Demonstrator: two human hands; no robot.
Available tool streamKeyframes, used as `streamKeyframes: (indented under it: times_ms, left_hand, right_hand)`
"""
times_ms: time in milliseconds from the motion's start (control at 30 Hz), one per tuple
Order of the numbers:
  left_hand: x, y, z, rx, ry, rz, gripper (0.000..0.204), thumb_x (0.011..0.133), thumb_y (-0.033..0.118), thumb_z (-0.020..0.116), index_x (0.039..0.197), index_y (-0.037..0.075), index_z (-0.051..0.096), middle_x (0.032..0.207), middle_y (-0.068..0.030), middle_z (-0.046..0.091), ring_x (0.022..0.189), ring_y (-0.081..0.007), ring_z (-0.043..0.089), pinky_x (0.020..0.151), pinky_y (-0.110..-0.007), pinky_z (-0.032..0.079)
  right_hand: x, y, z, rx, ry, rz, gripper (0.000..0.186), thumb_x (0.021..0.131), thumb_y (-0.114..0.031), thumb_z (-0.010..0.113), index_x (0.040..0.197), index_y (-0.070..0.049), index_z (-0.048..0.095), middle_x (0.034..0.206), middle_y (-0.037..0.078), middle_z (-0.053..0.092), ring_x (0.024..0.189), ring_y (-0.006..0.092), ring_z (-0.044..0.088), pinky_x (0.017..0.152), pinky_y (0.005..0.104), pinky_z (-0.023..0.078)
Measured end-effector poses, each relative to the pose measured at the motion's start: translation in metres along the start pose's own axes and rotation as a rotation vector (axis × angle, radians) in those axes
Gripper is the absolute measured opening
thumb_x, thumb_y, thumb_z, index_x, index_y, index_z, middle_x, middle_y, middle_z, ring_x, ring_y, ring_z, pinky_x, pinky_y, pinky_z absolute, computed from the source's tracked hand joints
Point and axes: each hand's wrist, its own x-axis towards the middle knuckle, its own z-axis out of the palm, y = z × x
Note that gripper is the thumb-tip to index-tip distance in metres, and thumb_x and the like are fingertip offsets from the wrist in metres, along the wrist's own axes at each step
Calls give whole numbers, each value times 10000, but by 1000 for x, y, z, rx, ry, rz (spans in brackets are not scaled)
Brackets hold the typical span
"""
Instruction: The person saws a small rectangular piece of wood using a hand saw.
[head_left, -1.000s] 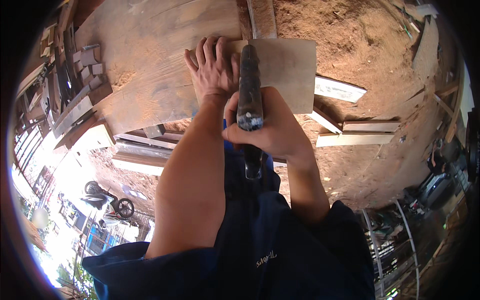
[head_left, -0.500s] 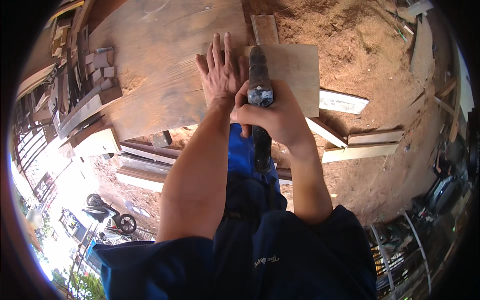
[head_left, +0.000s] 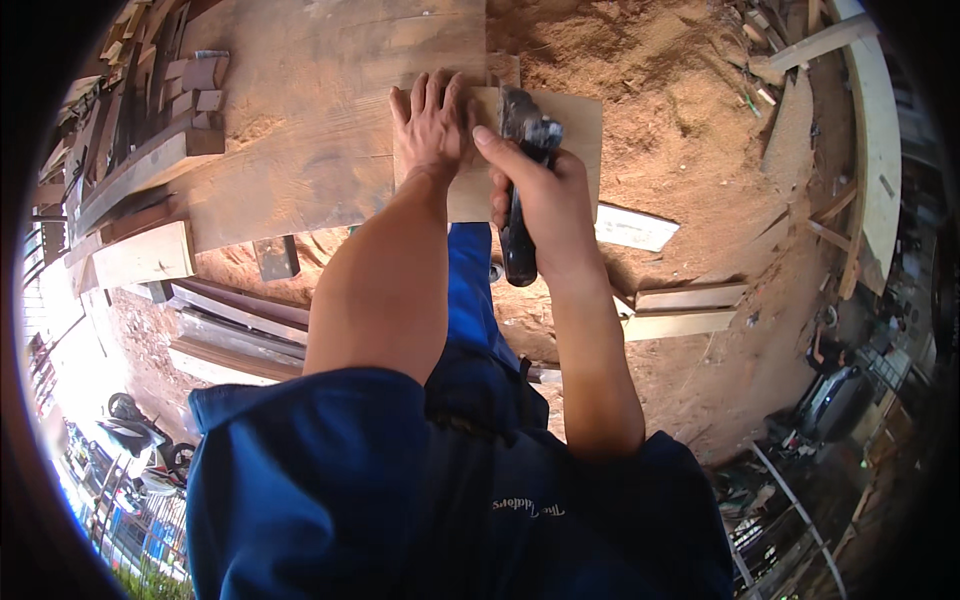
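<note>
My left hand point(head_left: 432, 125) lies flat with its fingers spread, pressing on a small pale plywood panel point(head_left: 575, 150). That panel overlaps the right side of a larger brown wooden sheet point(head_left: 310, 90). In my closed right hand point(head_left: 552, 205) is a black-handled hammer point(head_left: 519, 245), held just to the right of my left hand. Its worn grey head is over the panel and slightly blurred; I cannot tell whether it touches the wood.
Stacked wood offcuts point(head_left: 170, 150) line the left side. Lumber pieces point(head_left: 690, 298) lie on the sawdust-covered ground point(head_left: 640, 60) at right, with more boards point(head_left: 245, 335) near my left arm. A long plank point(head_left: 878, 150) stands at far right. Motorbikes point(head_left: 145, 440) are at lower left.
The hammer has tilted, its head now angled rightward and its handle closer to the panel. My right thumb has shifted up along it. The view has shifted; my left hand stays on the panel.
</note>
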Motion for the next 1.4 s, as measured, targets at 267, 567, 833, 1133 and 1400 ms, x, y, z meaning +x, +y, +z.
streamKeyframes:
  times_ms: [267, 567, 833, 1133, 1400]
  left_hand:
    - [-5, 11, -15, -79, 39, -8, 463, 1013, 395, 490, 1402, 152, 548, 1476, -76, 509, 1440, -304, 399, 1223, -622, 172]
    - [-1, 7, -12, -46, 36, 34, 430, 1010, 374, 509, 1379, 157, 555, 1450, -59, 533, 1430, -289, 413, 1211, -622, 184]
    - [1, -1, -11, -38, 24, 27, 419, 990, 381, 531, 1352, 173, 556, 1432, -57, 537, 1425, -287, 413, 1207, -635, 180]
    - [2, 8, 1, -45, 36, 38, 439, 961, 386, 562, 1339, 162, 564, 1420, -64, 539, 1415, -296, 420, 1203, -643, 184]
    - [3, 7, -1, 58, -45, 29, 487, 979, 391, 493, 1396, 139, 525, 1470, -68, 513, 1456, -295, 371, 1221, -608, 120]
  right_hand:
    - [-52, -4, 18, -110, 138, 13, 327, 954, -290, 754, 800, -42, 606, 552, -14, 525, 454, 79, 482, 445, 265, 356]
    - [-209, -78, 8, -396, -25, 88, 282, 858, -147, 851, 936, -56, 595, 788, 26, 612, 667, 90, 590, 599, 268, 480]
    - [-222, -88, -15, -526, 33, 36, 283, 819, -76, 861, 951, -59, 610, 772, 52, 627, 700, 127, 650, 645, 283, 518]
    - [-192, 17, -35, -712, 240, -151, 204, 830, -76, 822, 865, -41, 624, 654, 89, 612, 510, 221, 619, 499, 335, 479]
    - [-194, 25, -41, -714, 252, -105, 258, 796, -190, 866, 931, -68, 682, 653, 85, 659, 579, 271, 690, 536, 339, 516]
